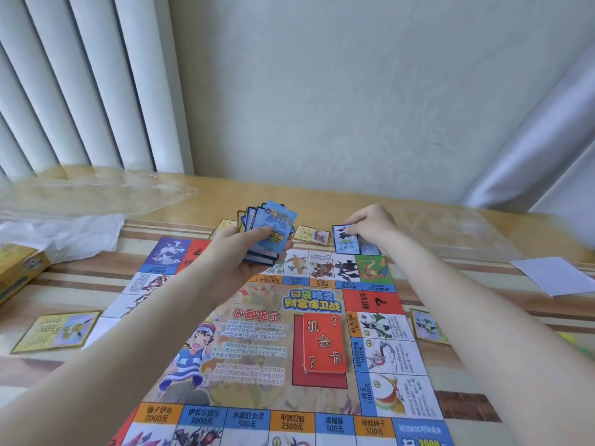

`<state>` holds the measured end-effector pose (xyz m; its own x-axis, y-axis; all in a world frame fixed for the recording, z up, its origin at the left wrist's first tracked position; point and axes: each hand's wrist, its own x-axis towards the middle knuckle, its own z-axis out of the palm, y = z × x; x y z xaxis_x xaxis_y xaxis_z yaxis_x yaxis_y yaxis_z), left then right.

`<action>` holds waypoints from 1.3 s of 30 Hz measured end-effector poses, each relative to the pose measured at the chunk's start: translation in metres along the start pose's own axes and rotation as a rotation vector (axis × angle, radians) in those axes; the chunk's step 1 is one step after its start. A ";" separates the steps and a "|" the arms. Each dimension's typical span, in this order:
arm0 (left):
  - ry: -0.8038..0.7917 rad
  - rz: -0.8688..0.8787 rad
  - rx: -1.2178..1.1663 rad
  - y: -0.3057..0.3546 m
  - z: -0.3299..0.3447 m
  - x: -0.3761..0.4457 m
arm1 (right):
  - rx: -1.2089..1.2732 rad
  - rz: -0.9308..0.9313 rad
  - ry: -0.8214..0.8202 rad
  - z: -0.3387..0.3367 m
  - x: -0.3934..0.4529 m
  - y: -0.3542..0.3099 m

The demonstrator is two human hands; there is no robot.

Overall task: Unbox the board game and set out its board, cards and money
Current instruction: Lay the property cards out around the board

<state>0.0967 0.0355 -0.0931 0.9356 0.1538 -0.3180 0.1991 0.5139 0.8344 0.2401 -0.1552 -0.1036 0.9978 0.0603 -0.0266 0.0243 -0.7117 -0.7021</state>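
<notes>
Board [257, 349] of the game lies unfolded on a striped table [483, 381], its printed squares running round all visible edges; a red card stack [325, 342] rests on the red panel near the board's centre. Left hand [248, 262] is raised over the far part of the board, fingers and thumb curled round a loosely fanned deck of blue-backed cards [270, 233]. Right hand [370, 223] reaches to the far edge of the board and pinches a single blue-bordered card [346, 240] by its upper corner; another blue card peeks out just behind it. Yellow-bordered cards lie around the board: one [56, 331] left of it, one [429, 326] at its right edge, one [312, 235] beyond the far edge between the two hands. Yellow game box [19, 272] sits at far left, beside white wrapping [64, 233] and clear plastic film [96, 191]; white sheet [553, 275] lies at right.
</notes>
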 end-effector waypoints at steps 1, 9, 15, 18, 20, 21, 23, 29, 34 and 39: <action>0.000 -0.002 -0.005 -0.001 0.001 0.000 | 0.012 0.002 -0.004 0.001 0.001 0.001; 0.017 0.000 0.003 -0.001 0.002 0.000 | 0.005 -0.015 -0.028 0.008 0.005 0.002; 0.018 0.013 -0.006 0.000 -0.001 -0.002 | -0.022 -0.036 0.000 0.014 0.006 0.004; 0.013 0.013 -0.004 0.001 -0.001 -0.002 | -0.053 -0.040 0.024 0.019 0.008 0.005; 0.029 0.013 0.004 0.000 -0.002 -0.001 | -0.075 -0.051 0.048 0.020 0.011 0.006; 0.032 0.013 0.005 0.000 -0.002 0.000 | -0.070 -0.059 0.062 0.020 0.012 0.006; 0.018 0.010 -0.011 0.000 -0.003 0.001 | -0.032 -0.099 0.079 0.017 0.011 0.001; 0.029 0.016 -0.026 0.001 -0.008 0.002 | -0.220 -0.380 -0.172 0.029 0.005 -0.024; 0.035 0.016 -0.036 0.002 -0.015 0.002 | -0.412 -0.413 -0.309 0.039 0.011 -0.039; 0.033 0.010 -0.045 0.002 -0.019 0.003 | -0.256 -0.352 -0.313 0.035 0.012 -0.043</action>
<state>0.0941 0.0528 -0.1005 0.9272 0.1863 -0.3249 0.1760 0.5491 0.8170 0.2486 -0.0996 -0.0989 0.8617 0.5039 -0.0593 0.4072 -0.7566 -0.5117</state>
